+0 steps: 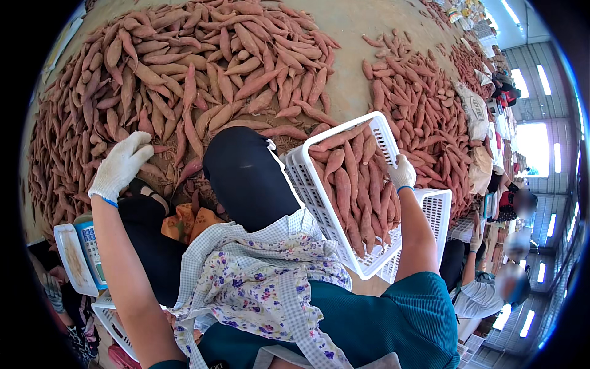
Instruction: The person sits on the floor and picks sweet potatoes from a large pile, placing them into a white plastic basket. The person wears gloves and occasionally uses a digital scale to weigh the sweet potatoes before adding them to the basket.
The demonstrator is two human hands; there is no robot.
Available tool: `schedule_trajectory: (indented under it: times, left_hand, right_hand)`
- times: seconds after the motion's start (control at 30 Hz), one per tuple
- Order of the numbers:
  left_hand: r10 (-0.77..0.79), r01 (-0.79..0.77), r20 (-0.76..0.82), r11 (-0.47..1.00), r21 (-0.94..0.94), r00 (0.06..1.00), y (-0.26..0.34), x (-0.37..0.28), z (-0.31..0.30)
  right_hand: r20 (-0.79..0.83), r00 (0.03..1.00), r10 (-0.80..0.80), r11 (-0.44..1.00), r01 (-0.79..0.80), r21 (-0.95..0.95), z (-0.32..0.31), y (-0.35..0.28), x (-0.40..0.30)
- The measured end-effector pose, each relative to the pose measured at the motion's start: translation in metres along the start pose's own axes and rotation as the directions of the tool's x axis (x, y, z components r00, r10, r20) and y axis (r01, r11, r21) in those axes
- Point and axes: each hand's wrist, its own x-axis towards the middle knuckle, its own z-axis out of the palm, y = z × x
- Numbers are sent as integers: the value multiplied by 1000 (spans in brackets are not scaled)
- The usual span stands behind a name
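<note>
My left hand (122, 163), in a white knit glove, hovers beside the large heap of sweet potatoes (170, 69); its fingers are slightly curled, and I see nothing held in it. My right hand (403, 172), gloved the same way, rests at the right rim of a white plastic crate (313, 207), fingertips at the sweet potatoes (352, 184) inside; whether it grips the rim or a root, I cannot tell. The crate is tilted and filled with reddish sweet potatoes. Another white crate (435, 203) shows beneath and behind it.
A second sweet potato heap (415, 101) lies to the right, by white sacks (472, 110). An orange bag (191, 221) is between my legs. At left are a digital scale (85, 258) and a white crate (113, 318). Several people work at right; another person's gloved hand shows at lower left.
</note>
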Motion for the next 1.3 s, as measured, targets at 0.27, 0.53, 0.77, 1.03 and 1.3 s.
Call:
schedule_trajectory:
  times: [0.27,0.53,0.77,1.03,1.3]
  left_hand:
    - [112,-110,-21,991,72,994,-27,-1,6]
    - [-19,18,20,999,40,1000,-10,-2,-1]
    - [-36,34,31,998,49,999,-1,5,4]
    - [-9,5,53,998,63,999,-12,1,4]
    - [-13,12,27,999,39,1000,2,1,2]
  right_hand:
    - [132,988,-75,990,89,-109,15,-13,-2]
    - [-128,992,6,995,7,103,6,23,14]
    - [-225,973,45,896,60,440,1,4,24]
    - [57,998,17,971,-3,-239,24,3,-9]
    - [-13,999,-37,999,37,36,27,27,13]
